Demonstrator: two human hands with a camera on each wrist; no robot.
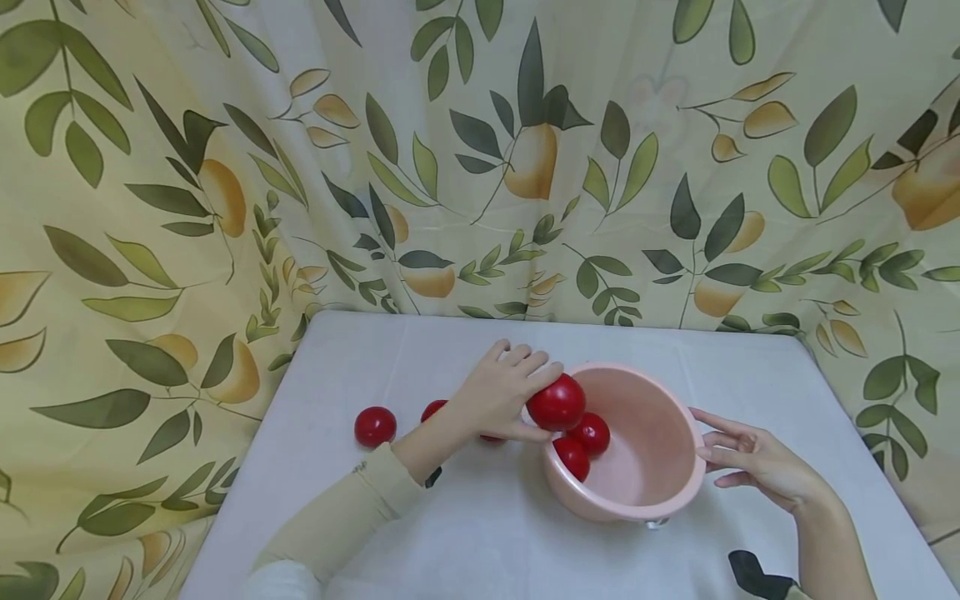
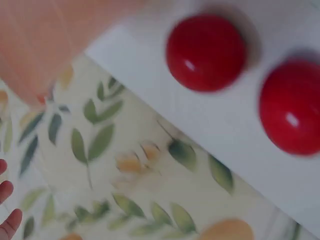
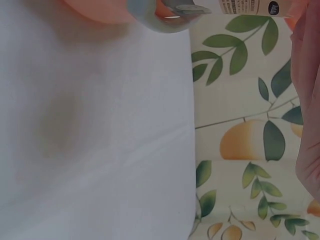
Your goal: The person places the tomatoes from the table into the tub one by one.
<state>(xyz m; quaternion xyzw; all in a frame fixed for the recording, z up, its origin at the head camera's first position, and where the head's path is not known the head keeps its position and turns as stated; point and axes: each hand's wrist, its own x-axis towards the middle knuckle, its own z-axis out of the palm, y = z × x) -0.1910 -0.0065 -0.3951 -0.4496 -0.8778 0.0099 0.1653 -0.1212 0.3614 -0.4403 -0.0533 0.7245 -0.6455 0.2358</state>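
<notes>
My left hand (image 1: 491, 396) holds a glossy red tomato-like fruit (image 1: 558, 403) between thumb and fingers, over the left rim of a pink bucket (image 1: 645, 492). Inside, against its left wall, lie two more such fruits, one red fruit (image 1: 592, 432) behind the other fruit (image 1: 572, 459). At the opposite side, my right hand (image 1: 765, 458) touches the bucket's rim with its extended fingers. In the left wrist view two red fruits (image 2: 206, 53) sit on the white table. The right wrist view catches the bucket's pink side (image 3: 102, 7) and a printed label (image 3: 245, 7).
Left of the bucket a red fruit (image 1: 375, 427) stands alone on the white-covered table (image 1: 450, 533). Two others, including a red fruit (image 1: 432, 409), are partly hidden behind my left arm. A leaf-and-fruit patterned curtain (image 1: 480, 167) hangs behind the table's far edge.
</notes>
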